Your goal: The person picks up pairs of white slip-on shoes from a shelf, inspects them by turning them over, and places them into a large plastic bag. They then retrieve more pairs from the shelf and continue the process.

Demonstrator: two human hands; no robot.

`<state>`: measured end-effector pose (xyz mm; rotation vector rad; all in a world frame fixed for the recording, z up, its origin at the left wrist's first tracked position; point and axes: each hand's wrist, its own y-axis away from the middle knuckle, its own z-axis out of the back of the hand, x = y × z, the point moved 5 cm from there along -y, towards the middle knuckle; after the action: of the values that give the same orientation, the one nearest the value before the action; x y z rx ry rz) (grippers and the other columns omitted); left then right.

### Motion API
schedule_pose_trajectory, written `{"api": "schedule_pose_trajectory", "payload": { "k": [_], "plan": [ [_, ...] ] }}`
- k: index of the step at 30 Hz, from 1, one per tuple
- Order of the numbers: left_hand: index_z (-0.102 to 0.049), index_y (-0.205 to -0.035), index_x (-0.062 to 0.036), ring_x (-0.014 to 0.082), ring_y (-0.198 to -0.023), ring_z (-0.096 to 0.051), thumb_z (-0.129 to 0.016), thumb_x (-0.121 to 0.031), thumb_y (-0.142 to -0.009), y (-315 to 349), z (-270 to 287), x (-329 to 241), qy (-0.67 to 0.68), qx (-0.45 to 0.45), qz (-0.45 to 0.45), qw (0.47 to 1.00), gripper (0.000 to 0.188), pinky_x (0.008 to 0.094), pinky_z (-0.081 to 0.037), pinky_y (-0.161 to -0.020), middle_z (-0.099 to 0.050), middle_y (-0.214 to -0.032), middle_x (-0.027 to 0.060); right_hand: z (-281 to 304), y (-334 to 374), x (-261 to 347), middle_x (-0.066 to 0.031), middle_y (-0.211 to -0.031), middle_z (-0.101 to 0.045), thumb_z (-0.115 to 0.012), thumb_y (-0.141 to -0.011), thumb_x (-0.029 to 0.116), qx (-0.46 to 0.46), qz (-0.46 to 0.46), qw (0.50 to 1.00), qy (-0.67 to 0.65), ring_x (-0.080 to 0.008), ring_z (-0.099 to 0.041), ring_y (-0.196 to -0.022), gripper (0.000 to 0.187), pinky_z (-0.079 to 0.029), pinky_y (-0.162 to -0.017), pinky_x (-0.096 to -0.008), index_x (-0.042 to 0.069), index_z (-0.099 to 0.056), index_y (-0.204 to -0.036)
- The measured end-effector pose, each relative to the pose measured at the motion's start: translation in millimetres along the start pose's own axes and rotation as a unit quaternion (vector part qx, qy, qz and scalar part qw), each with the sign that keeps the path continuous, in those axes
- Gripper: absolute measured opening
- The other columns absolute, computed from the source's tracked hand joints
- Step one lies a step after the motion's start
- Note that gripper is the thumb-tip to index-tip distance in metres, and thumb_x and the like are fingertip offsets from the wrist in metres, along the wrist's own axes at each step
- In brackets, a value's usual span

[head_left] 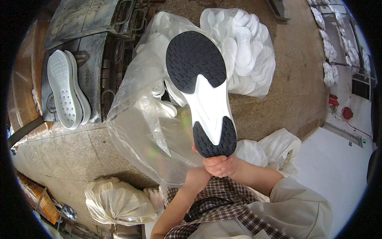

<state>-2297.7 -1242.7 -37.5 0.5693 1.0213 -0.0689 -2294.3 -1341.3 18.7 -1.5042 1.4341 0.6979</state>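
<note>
A shoe sole (211,105) with a white middle and black treaded rubber at toe and heel stands nearly upright before me, tread facing me and toe up. My right hand (221,165) wraps its fingers round the heel end. Beside it, my left hand (199,175) also grips the heel; most of its fingers are hidden behind the sole and the right hand. Behind the sole, a large clear plastic bag (135,131) spreads open, with several white soles (169,107) inside.
Another clear bag packed with white soles (243,44) stands beyond. At left, two white soles (65,93) lie on a dark metal mould (93,79). A tied, filled bag (119,201) rests at lower left. White plastic bags (274,149) sit at right beside a white surface (330,171).
</note>
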Motion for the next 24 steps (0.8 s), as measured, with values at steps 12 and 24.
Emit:
{"api": "schedule_pose_trajectory", "payload": {
  "k": [12,24],
  "plan": [
    [-0.051,-0.118,-0.0112,0.0259,-0.062,-0.062,-0.049,-0.007,-0.080,1.1,19.8,-7.8,-0.019,-0.063,-0.020,0.998,0.038,0.0375,-0.048,-0.049,-0.058,-0.081,0.0065,-53.2,9.3,19.8,-0.0168,-0.106,-0.059,-0.040,-0.096,0.024,-0.437,0.395,0.576,0.567,-0.0274,-0.064,-0.066,0.039,-0.053,-0.046,-0.0281,0.007,-0.032,-0.131],
    [-0.047,-0.124,-0.0136,0.0289,-0.071,-0.063,-0.051,-0.005,-0.078,-3.5,16.4,-3.2,-0.004,-0.006,0.010,1.000,0.047,0.0390,-0.050,-0.054,-0.059,-0.088,0.0087,-64.7,-7.0,14.5,-0.0185,-0.116,-0.054,-0.043,-0.095,0.016,-0.468,0.411,0.522,0.583,-0.0304,-0.066,-0.076,0.047,-0.057,-0.052,-0.0304,0.009,-0.017,-0.133]
  ]
}}
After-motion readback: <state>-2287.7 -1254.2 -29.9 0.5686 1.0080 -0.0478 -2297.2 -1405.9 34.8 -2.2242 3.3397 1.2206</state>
